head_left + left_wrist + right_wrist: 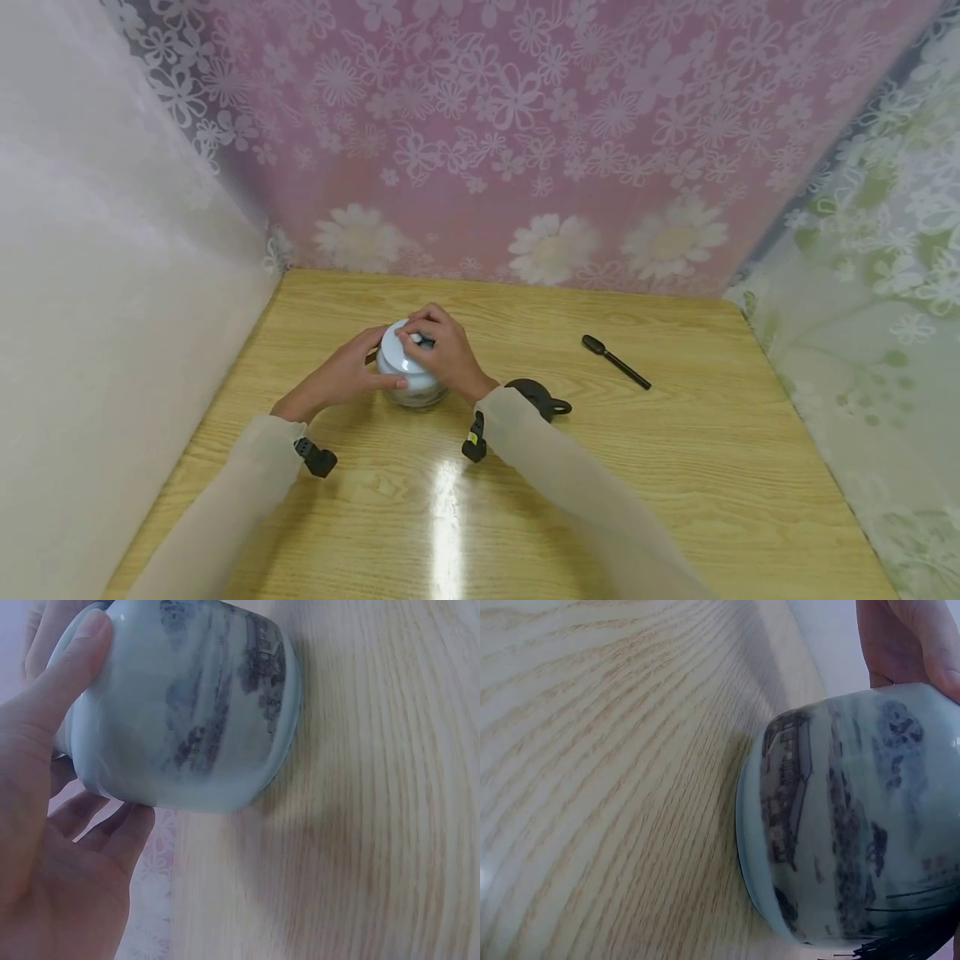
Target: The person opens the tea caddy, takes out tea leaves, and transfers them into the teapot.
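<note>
A pale ceramic jar with a grey-blue landscape painted on its side stands on the table. My left hand grips it from the left, with the thumb on the near side of the jar, as the left wrist view shows. Above, my right hand pinches the top of the white lid, which sits over the jar's mouth. In the right wrist view, a bunch of black strands hangs against the painted side.
A black round object with a loop lies partly hidden beneath my right forearm. Farther right rests a black long-handled tool with a wider end. The wooden table meets a pink floral curtain at the back.
</note>
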`<act>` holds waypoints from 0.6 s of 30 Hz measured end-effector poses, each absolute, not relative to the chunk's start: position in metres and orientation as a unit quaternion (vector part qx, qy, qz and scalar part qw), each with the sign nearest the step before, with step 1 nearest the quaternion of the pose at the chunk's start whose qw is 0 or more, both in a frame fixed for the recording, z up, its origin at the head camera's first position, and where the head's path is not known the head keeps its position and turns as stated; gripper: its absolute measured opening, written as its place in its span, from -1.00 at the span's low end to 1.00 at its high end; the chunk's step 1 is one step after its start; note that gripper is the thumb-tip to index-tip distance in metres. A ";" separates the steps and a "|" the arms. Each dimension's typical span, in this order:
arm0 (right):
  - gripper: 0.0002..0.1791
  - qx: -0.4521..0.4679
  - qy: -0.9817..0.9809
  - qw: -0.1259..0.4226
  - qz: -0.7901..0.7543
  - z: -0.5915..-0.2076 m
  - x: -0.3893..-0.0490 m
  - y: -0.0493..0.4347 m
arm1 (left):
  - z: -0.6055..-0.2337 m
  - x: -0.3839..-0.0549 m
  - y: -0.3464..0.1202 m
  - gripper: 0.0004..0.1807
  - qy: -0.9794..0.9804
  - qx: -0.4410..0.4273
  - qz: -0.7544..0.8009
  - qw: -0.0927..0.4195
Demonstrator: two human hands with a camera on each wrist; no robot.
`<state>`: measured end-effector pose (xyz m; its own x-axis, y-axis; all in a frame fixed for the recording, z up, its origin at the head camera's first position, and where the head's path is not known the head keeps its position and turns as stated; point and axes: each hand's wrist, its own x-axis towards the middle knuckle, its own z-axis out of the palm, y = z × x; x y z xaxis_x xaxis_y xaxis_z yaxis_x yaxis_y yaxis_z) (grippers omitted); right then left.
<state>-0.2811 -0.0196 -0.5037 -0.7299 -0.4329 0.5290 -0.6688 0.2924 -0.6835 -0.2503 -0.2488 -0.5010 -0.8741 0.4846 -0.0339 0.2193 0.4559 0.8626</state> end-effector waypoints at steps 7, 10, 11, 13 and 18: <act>-0.81 0.362 -0.799 0.129 0.463 -0.499 -0.281 -0.022 | -0.499 -0.247 -0.251 0.10 0.842 0.219 0.474 0.133; -0.81 0.362 -0.804 0.119 0.457 -0.497 -0.280 -0.023 | -0.500 -0.246 -0.253 0.13 0.850 0.214 0.463 0.133; -0.81 0.360 -0.806 0.114 0.455 -0.497 -0.280 -0.023 | -0.500 -0.246 -0.253 0.14 0.852 0.214 0.460 0.133; -0.80 0.358 -0.810 0.105 0.451 -0.496 -0.280 -0.022 | -0.502 -0.246 -0.253 0.17 0.856 0.211 0.452 0.134; -0.80 0.356 -0.819 0.094 0.440 -0.495 -0.281 -0.021 | -0.502 -0.246 -0.252 0.20 0.863 0.212 0.438 0.134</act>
